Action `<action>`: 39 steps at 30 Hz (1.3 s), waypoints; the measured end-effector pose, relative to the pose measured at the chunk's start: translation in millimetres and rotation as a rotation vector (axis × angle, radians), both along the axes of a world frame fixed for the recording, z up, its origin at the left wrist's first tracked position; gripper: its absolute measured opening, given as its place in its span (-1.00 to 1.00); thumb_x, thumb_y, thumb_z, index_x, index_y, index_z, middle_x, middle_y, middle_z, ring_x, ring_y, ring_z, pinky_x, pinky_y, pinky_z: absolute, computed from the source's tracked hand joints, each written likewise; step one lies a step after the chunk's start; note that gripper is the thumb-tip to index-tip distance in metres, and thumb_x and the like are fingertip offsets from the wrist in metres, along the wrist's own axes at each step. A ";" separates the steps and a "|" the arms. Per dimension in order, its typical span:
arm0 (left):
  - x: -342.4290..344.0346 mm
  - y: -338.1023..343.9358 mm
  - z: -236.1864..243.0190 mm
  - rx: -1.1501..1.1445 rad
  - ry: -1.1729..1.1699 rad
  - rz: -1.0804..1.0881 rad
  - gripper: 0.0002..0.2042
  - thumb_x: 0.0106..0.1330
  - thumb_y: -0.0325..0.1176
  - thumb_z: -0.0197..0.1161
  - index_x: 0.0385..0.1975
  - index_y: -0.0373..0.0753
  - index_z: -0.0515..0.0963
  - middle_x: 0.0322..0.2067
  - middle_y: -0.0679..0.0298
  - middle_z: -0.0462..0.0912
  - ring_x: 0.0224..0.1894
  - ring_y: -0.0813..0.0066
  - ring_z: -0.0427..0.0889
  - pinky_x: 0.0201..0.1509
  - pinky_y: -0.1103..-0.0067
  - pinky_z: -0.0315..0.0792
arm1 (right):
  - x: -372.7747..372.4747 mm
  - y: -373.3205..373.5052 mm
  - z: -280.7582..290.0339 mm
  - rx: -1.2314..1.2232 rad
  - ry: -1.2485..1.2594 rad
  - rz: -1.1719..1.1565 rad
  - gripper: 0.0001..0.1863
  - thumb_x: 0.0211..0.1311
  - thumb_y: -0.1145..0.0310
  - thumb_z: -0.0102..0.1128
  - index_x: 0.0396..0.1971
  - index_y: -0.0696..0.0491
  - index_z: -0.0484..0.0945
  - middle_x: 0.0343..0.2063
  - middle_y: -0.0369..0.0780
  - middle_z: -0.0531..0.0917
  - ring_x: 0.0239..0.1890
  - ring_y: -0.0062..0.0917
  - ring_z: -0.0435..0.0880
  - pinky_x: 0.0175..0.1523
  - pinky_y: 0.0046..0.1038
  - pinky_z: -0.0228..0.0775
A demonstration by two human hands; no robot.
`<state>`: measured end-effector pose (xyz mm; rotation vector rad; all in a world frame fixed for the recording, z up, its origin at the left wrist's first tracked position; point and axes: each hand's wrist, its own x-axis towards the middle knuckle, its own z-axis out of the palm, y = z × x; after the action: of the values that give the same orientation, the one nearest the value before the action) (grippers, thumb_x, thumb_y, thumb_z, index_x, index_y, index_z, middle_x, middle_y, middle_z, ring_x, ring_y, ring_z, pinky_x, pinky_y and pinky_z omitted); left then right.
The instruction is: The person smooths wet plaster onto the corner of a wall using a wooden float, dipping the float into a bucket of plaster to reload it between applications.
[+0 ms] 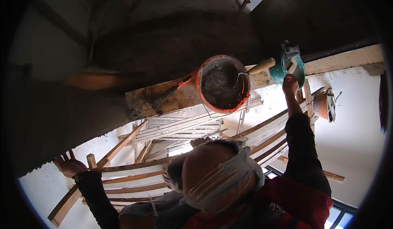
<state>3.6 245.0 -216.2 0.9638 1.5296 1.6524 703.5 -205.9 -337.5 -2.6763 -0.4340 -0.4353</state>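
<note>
My right hand point(290, 85) is closed on a tool with a pale handle point(292, 66), held against a green plastic tub point(278, 70); its working end cannot be made out. My left hand point(70, 165) is raised at the far left, fingers spread, by the ragged edge of a dark grey plastered surface point(53, 118). Between the hands, an orange bucket point(199, 87) of wet grey mortar point(221, 83) stands on a wooden plank point(270, 81). A wooden-handled tool point(262, 66) leans out of it. Beside the bucket lies a tool with a red and black handle point(180, 85).
Slatted wooden boards point(135, 180) and a timber post point(123, 143) stand around me. Stacked long battens point(192, 120) lie behind the plank. Another orange bucket point(321, 105) is at the right by a white wall point(352, 139). Mortar is smeared at the plank's left end.
</note>
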 end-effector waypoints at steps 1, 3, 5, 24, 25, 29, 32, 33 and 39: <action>-9.4 0.0 -1.7 0.012 -0.004 -0.040 -0.42 0.50 -0.09 -0.15 0.45 -0.13 0.01 0.45 0.04 0.02 0.46 0.04 0.09 0.42 0.12 0.24 | -28.3 3.0 -1.0 -0.088 0.099 0.063 -0.83 0.13 0.33 0.09 -0.39 0.02 0.66 -0.42 -0.08 0.71 -0.28 -0.15 0.72 -0.15 -0.23 0.54; -4.9 -3.9 -2.6 0.021 0.009 -0.063 -0.38 0.49 0.00 -0.14 0.46 -0.12 0.00 0.46 0.08 -0.02 0.47 0.08 0.06 0.45 0.10 0.15 | -86.9 -10.7 -18.5 -0.167 0.329 0.222 -0.88 0.13 0.34 0.23 -0.39 0.04 0.65 -0.43 -0.17 0.73 -0.30 -0.34 0.74 -0.13 -0.35 0.55; 0.0 -7.0 1.6 0.056 0.032 -0.043 -0.34 0.48 0.09 -0.16 0.47 -0.13 -0.01 0.47 0.10 -0.06 0.49 0.09 0.02 0.48 0.11 0.08 | -140.9 -9.0 -24.7 -0.251 0.501 0.174 -0.85 0.14 0.33 0.26 -0.33 0.05 0.67 -0.36 -0.16 0.75 -0.22 -0.37 0.75 -0.04 -0.37 0.55; -7.9 -1.1 -14.0 0.392 0.498 -0.019 -0.21 0.47 0.24 -0.30 0.44 -0.35 -0.06 0.44 -0.09 -0.05 0.50 0.06 -0.06 0.52 0.20 -0.10 | -208.5 -21.7 150.1 -0.078 0.271 0.289 -0.89 0.13 0.45 0.24 -0.34 0.10 0.65 -0.43 -0.15 0.73 -0.36 -0.43 0.73 -0.19 -0.41 0.56; -17.9 -5.5 -21.7 0.381 0.487 -0.033 -0.22 0.48 0.23 -0.30 0.44 -0.35 -0.05 0.45 -0.07 -0.04 0.50 0.07 -0.07 0.52 0.20 -0.11 | -199.9 -27.7 147.2 -0.087 0.238 0.275 -0.89 0.13 0.45 0.24 -0.34 0.10 0.65 -0.43 -0.14 0.73 -0.35 -0.42 0.73 -0.18 -0.40 0.56; -68.0 -35.0 -60.6 0.653 1.124 -0.179 -0.46 0.57 -0.12 -0.23 0.35 -0.44 0.14 0.33 -0.13 0.23 0.39 0.05 0.24 0.43 0.25 0.18 | -120.2 -52.9 107.1 -0.133 0.206 0.160 -0.82 0.11 0.42 0.28 -0.27 0.12 0.64 -0.37 -0.11 0.73 -0.28 -0.41 0.73 -0.12 -0.38 0.56; -54.7 -92.0 -94.7 0.189 0.493 -0.480 -0.49 0.57 -0.14 -0.18 0.31 -0.46 0.20 0.19 -0.14 0.40 0.24 0.07 0.45 0.37 0.28 0.31 | -41.2 -87.6 59.8 -0.174 0.193 -0.007 -0.73 0.15 0.35 0.29 -0.16 0.11 0.62 -0.30 -0.09 0.73 -0.27 -0.39 0.73 -0.14 -0.36 0.57; -56.8 -105.9 -108.3 0.102 0.463 -0.614 -0.50 0.54 -0.14 -0.05 0.24 -0.47 0.28 0.07 -0.08 0.51 0.14 0.09 0.53 0.27 0.32 0.45 | -12.5 -98.9 45.7 -0.203 0.122 -0.036 -0.70 0.16 0.32 0.29 -0.12 0.10 0.60 -0.29 -0.08 0.72 -0.34 -0.39 0.74 -0.21 -0.36 0.59; -74.9 -191.6 -180.1 -0.576 0.457 -1.108 -0.61 0.39 -0.33 0.19 0.16 -0.31 0.41 -0.06 0.04 0.65 -0.04 0.24 0.68 0.06 0.40 0.53 | 102.2 -71.5 -3.2 -0.186 0.296 -0.125 -0.47 0.19 0.23 0.25 0.17 0.02 0.45 -0.14 0.07 0.67 -0.30 -0.19 0.72 -0.19 -0.25 0.59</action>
<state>-71.2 53.4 -396.3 1.4975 1.2065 0.2103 805.7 -277.4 -340.7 -2.8960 -0.2289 -0.0292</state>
